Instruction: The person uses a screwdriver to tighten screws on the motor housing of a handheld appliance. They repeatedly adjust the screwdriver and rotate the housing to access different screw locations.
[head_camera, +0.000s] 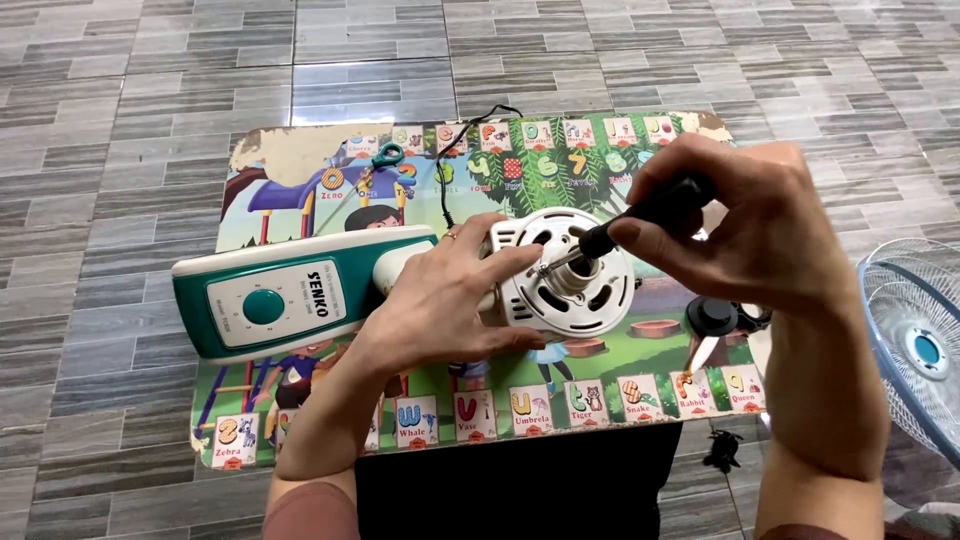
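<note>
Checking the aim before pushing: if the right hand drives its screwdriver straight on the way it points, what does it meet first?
The right hand angles the screwdriver down-left; its tip looks already at the white fan motor housing near the centre hub, so that comes first. Depth is unclear.

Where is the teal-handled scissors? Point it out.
In the head view, the teal-handled scissors lies at the far left part of the picture mat, beyond the fan base, beside the black cord.

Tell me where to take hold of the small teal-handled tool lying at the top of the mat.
Probably best by its teal ring handle, coming from the mat's far edge. The thin metal shaft runs down-left from the ring and lies flat, giving little to pinch; the handle is the thicker end, clear of both hands and the black cord.
</note>
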